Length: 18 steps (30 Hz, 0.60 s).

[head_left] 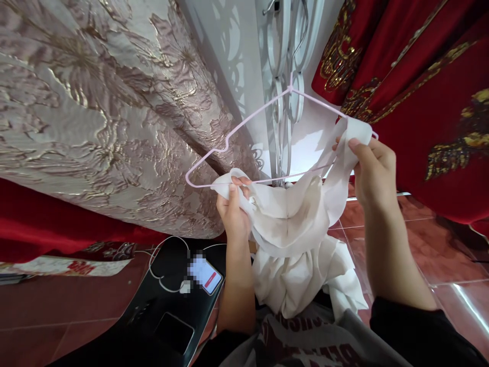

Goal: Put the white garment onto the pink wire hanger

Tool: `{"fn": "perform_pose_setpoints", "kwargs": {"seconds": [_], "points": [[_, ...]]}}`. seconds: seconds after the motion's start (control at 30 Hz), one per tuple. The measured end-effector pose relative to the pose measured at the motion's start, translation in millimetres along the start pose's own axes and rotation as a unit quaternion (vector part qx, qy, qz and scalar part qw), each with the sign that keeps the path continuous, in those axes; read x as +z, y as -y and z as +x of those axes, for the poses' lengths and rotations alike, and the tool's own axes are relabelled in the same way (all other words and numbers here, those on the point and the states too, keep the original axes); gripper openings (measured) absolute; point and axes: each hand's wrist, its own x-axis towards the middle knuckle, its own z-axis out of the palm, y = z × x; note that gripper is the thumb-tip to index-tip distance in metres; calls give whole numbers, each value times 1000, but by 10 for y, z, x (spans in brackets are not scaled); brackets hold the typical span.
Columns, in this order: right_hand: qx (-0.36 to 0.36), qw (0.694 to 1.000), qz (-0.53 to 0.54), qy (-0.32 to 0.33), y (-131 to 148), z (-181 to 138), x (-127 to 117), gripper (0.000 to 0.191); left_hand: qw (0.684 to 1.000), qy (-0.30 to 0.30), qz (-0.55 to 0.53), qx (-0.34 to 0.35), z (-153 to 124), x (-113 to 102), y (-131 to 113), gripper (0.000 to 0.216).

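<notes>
A thin pale-pink hanger (263,108) hangs in front of me, its metal hook near a white scrollwork rack. Over its right arm lies one strap of a white garment (286,224), and my right hand (376,165) pinches that strap near the hanger's end. My left hand (235,211) grips the garment's other strap beside the hanger's bottom bar, toward the lower left corner. The hanger's left shoulder is bare. Below my hands the garment's neckline gapes, showing brownish marks inside, and the rest falls in folds toward my lap.
Shiny pink-and-gold brocade (114,112) fills the left, and red cloth with gold embroidery (431,102) hangs at right. White scrollwork metal (280,102) stands behind the hanger. A lit phone (206,274), a dark phone (174,332) and a white cable lie on a black surface (153,300) at lower left.
</notes>
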Motion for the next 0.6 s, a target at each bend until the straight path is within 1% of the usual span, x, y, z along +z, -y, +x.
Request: {"fn": "perform_pose_setpoints", "kwargs": {"seconds": [0.1,0.17,0.23,0.3,0.37,0.4,0.43,0.47,0.5,0.53,0.6], "points": [[19,998,58,-6,129,76,54,30,1000,-4,-3,-1,40,-13,1,28],[42,995,91,27,285,160,67,34,1000,-3,-6,-4,76,-24,-9,28],[66,989,115,60,442,273,6,37,1000,1,-6,-5,108,-39,-20,28],[84,985,141,49,508,403,-163,36,1000,6,-4,-6,130,-53,-28,27],[93,983,160,10,425,514,-425,24,1000,7,-2,-7,143,-63,-29,27],[90,983,161,1,330,544,-568,14,1000,4,0,-5,147,-65,-28,28],[78,985,152,-24,211,547,-700,7,1000,-2,2,-1,149,-64,-27,28],[58,986,142,-64,82,518,-805,4,1000,-8,4,3,150,-62,-27,29],[39,987,130,-86,-44,454,-869,2,1000,-14,7,7,149,-57,-25,29],[15,986,119,-112,-153,356,-883,7,1000,-17,9,7,146,-50,-21,30],[-46,983,95,-150,-296,85,-756,18,1000,-15,11,2,130,-28,-4,29]]}}
